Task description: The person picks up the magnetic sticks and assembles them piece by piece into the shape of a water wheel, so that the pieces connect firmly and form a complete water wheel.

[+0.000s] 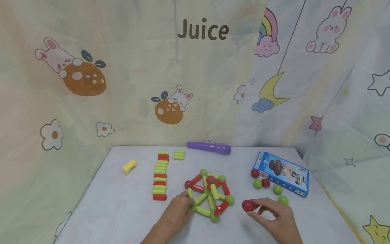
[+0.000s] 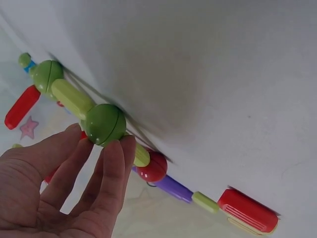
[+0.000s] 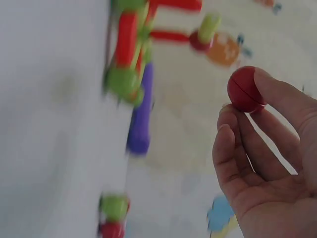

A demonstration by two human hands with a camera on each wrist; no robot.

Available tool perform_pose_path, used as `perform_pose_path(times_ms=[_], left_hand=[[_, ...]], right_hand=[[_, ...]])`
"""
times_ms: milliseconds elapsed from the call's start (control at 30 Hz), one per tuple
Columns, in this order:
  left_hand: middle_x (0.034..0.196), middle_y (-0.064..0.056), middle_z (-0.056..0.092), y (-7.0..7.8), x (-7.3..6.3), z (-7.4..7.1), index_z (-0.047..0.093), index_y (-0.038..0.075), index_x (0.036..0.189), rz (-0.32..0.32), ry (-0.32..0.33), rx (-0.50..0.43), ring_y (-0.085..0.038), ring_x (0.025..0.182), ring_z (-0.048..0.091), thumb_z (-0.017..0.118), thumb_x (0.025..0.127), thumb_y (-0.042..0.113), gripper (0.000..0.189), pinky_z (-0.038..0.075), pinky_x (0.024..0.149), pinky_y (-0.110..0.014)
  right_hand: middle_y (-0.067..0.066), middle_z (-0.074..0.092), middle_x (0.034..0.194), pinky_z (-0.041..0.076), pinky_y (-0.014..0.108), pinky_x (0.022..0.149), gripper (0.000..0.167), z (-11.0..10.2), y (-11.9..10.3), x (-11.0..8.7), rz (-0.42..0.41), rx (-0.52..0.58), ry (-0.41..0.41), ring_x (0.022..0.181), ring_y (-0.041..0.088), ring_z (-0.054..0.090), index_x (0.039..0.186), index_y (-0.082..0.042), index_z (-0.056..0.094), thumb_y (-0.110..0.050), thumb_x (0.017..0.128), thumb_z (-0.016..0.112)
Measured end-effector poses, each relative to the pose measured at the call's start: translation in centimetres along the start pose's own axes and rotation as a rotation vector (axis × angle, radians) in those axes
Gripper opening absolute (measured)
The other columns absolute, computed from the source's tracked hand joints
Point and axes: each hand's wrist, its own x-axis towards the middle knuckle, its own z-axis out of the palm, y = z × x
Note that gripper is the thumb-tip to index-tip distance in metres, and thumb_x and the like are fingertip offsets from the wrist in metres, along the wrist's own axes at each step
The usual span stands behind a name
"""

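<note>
Evidently the left hand [image 1: 179, 208] pinches a green ball [image 2: 105, 121] at the eight-o'clock corner of the stick-and-ball frame [image 1: 211, 203], which lies at ten o'clock from the right hand [image 1: 275, 215], itself pinching a red ball [image 1: 248, 205] apart from the frame.

We read "Juice" in dark letters [image 1: 203, 30] on hanging cloth [image 1: 137, 51]; on blue box [image 1: 281, 173] we see lettering [image 1: 300, 179], too small to make out.
</note>
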Motion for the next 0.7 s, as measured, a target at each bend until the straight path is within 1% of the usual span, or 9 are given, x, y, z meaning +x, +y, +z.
perform_pose_path(times_ms=[100, 167, 233, 333, 433, 567, 633, 700], left_hand=[[0.096, 0.005, 0.067, 0.1, -0.2, 0.2, 0.084, 0.007, 0.107, 0.005, 0.008, 0.005, -0.006, 0.084, 0.059, 0.090, 0.087, 0.007, 0.020, 0.060, 0.080, -0.029], [0.097, 0.004, 0.067, 0.1, -0.3, 0.3, 0.084, 0.007, 0.107, 0.012, 0.012, 0.002, -0.006, 0.084, 0.059, 0.089, 0.088, 0.007, 0.019, 0.059, 0.080, -0.029], [0.098, 0.004, 0.068, 0.2, -0.4, 0.4, 0.084, 0.007, 0.106, 0.025, 0.018, 0.002, -0.006, 0.085, 0.060, 0.089, 0.088, 0.007, 0.018, 0.059, 0.080, -0.030], [0.098, 0.004, 0.068, 0.3, -0.5, 0.4, 0.084, 0.007, 0.107, 0.029, 0.007, -0.012, -0.006, 0.085, 0.060, 0.089, 0.089, 0.008, 0.019, 0.059, 0.081, -0.029], [0.098, 0.004, 0.068, 0.6, -0.5, 0.3, 0.084, 0.007, 0.108, 0.013, -0.016, -0.025, -0.006, 0.085, 0.059, 0.089, 0.089, 0.010, 0.020, 0.059, 0.082, -0.028], [0.096, 0.004, 0.068, 0.7, -0.5, 0.2, 0.084, 0.007, 0.108, -0.001, -0.029, -0.021, -0.006, 0.084, 0.058, 0.089, 0.089, 0.011, 0.020, 0.058, 0.080, -0.027], [0.095, 0.005, 0.066, 0.7, -0.6, 0.4, 0.084, 0.007, 0.107, -0.007, -0.031, -0.016, -0.006, 0.083, 0.057, 0.089, 0.089, 0.011, 0.019, 0.057, 0.078, -0.026], [0.095, 0.006, 0.066, 0.5, -0.6, 0.5, 0.084, 0.007, 0.108, -0.006, -0.030, -0.023, -0.005, 0.083, 0.058, 0.089, 0.090, 0.011, 0.019, 0.057, 0.079, -0.026]], right_hand=[[-0.012, 0.080, 0.099, 0.062, 0.024, 0.075, 0.034, 2.1, -1.4, 0.6, -0.114, 0.110, -0.055, 0.080, 0.008, 0.070, 0.112, -0.019, 0.082, -0.007, 0.082, 0.093], [-0.013, 0.079, 0.100, 0.062, 0.025, 0.075, 0.032, 3.2, -1.8, 0.9, -0.162, 0.146, -0.089, 0.082, 0.007, 0.070, 0.114, -0.020, 0.082, -0.011, 0.084, 0.092], [-0.013, 0.079, 0.101, 0.062, 0.026, 0.073, 0.032, 4.1, -1.9, 1.1, -0.184, 0.168, -0.111, 0.082, 0.007, 0.070, 0.114, -0.020, 0.081, -0.013, 0.085, 0.092], [-0.013, 0.079, 0.103, 0.062, 0.027, 0.073, 0.033, 5.0, -1.9, 1.2, -0.184, 0.171, -0.139, 0.084, 0.007, 0.070, 0.116, -0.020, 0.081, -0.014, 0.085, 0.092], [-0.011, 0.080, 0.106, 0.062, 0.028, 0.073, 0.033, 5.5, -1.9, 1.2, -0.168, 0.168, -0.158, 0.083, 0.008, 0.070, 0.116, -0.018, 0.080, -0.013, 0.085, 0.092], [-0.008, 0.079, 0.107, 0.063, 0.028, 0.073, 0.033, 5.7, -2.0, 1.2, -0.136, 0.163, -0.173, 0.083, 0.007, 0.069, 0.115, -0.017, 0.079, -0.011, 0.086, 0.092], [-0.008, 0.079, 0.107, 0.063, 0.029, 0.074, 0.033, 5.8, -2.2, 1.2, -0.107, 0.167, -0.186, 0.084, 0.007, 0.069, 0.116, -0.017, 0.078, -0.011, 0.086, 0.091], [-0.008, 0.078, 0.109, 0.063, 0.029, 0.074, 0.035, 5.8, -2.3, 1.2, -0.097, 0.177, -0.195, 0.087, 0.008, 0.069, 0.119, -0.016, 0.077, -0.012, 0.087, 0.091]])
